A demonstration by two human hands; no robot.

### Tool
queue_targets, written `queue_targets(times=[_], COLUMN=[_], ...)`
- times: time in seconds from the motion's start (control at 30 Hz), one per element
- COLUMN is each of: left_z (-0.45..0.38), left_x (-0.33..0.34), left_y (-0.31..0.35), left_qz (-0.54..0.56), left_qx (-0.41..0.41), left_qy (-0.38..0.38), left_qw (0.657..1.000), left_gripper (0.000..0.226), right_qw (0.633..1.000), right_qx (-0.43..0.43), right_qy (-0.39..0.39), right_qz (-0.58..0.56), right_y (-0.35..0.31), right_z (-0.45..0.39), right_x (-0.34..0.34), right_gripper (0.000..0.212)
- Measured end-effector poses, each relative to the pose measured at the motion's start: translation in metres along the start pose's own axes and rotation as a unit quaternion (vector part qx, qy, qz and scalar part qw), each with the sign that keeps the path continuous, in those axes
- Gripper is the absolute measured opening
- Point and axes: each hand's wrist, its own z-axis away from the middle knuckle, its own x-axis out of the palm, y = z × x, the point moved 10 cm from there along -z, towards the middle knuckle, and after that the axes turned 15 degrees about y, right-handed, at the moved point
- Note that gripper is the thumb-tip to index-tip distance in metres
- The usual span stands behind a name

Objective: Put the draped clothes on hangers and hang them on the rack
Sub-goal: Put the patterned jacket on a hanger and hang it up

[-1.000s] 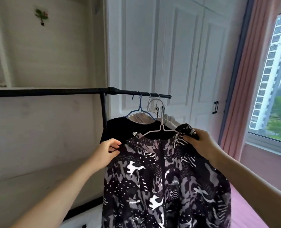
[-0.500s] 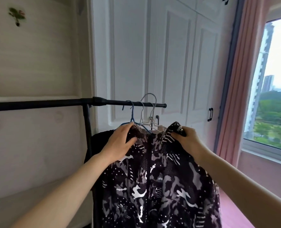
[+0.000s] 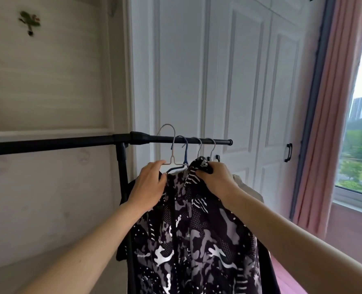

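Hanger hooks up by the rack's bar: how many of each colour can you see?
White or pale hooks: 3
Blue hooks: 1
Total: 4 hooks by the black bar

Black-and-white camouflage jacket (image 3: 197,240), black rack (image 3: 69,143), pink curtain (image 3: 328,124)

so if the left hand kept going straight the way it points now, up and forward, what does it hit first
Most likely the black rack rail. The left hand grips the patterned jacket at the white hanger, whose hook rises level with the rail. Depth is unclear from this one view.
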Motion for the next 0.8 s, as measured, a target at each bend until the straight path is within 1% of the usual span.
queue_targets(times=[0.13, 0.27, 0.4, 0.5, 0.57, 0.67, 0.73, 0.8], left_z=[0.004, 0.01, 0.013, 0.018, 0.024, 0.035, 0.045, 0.058], left_x=[-0.001, 0.007, 0.012, 0.012, 0.007, -0.007, -0.019, -0.034], left_y=[-0.017, -0.021, -0.024, -0.022, -0.019, -0.013, -0.006, 0.001], left_qz=[-0.026, -0.026, -0.028, -0.035, -0.044, -0.046, -0.04, -0.046], left_qx=[-0.032, -0.039, -0.049, -0.043, -0.036, -0.038, -0.034, -0.037], left_qy=[0.014, 0.005, -0.017, -0.039, -0.041, -0.035, -0.027, -0.018], left_qw=[0.999, 0.999, 0.998, 0.998, 0.998, 0.998, 0.998, 0.998], left_gripper=[0.038, 0.038, 0.045, 0.051, 0.054, 0.056, 0.057, 0.056], right_qw=[0.999, 0.999, 0.998, 0.994, 0.992, 0.992, 0.993, 0.992], right_qx=[0.006, 0.008, -0.004, -0.002, -0.016, -0.052, -0.073, -0.099], right_qy=[-0.029, -0.047, -0.068, -0.101, -0.106, -0.064, -0.023, -0.007], right_qz=[-0.013, -0.012, 0.003, 0.037, 0.063, 0.099, 0.092, 0.082], right_y=[0.006, 0.017, 0.012, 0.01, 0.009, 0.003, -0.004, -0.016], right_z=[0.007, 0.015, 0.016, 0.02, 0.025, 0.033, 0.041, 0.054], right_x=[0.022, 0.037, 0.032, 0.024, 0.016, -0.007, -0.024, -0.035], right_gripper=[0.012, 0.011, 0.017, 0.02, 0.024, 0.026, 0.028, 0.029])
